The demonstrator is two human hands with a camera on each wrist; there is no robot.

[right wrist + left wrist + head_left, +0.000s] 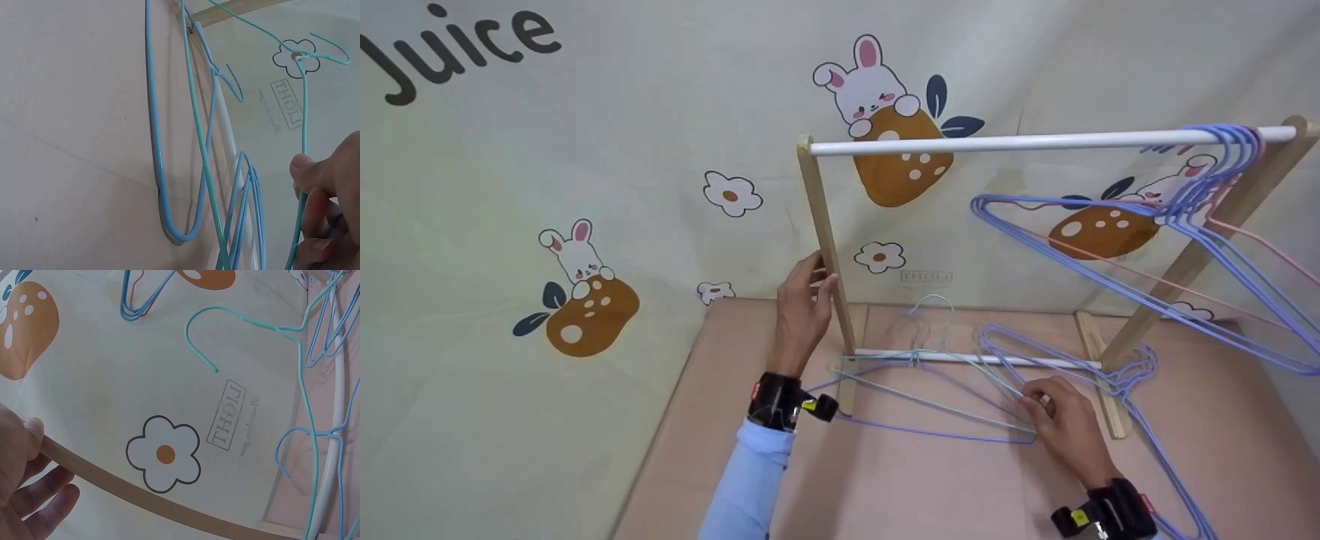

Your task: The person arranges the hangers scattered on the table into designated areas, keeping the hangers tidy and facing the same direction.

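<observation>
My left hand [802,311] holds the left wooden post [821,217] of a small clothes rack, thumb on one side and fingers on the other. A mint-green wire hanger [305,112] is pinched by one sloping arm between the thumb and fingers of my right hand [1061,424]. Its hook points up in the head view, near the rack's lower white rod [1035,362]. Under it lies a blue hanger [937,433], with its hook by that rod. Right of these, several blue hangers [1136,367] lie together across the rod's right end.
Several blue hangers [1057,251] and a pink hanger [1267,244] hang at the right end of the rack's top white rail [1020,142]. The rack stands on a pinkish surface [930,495], against a pale backdrop [675,112] printed with rabbits and flowers.
</observation>
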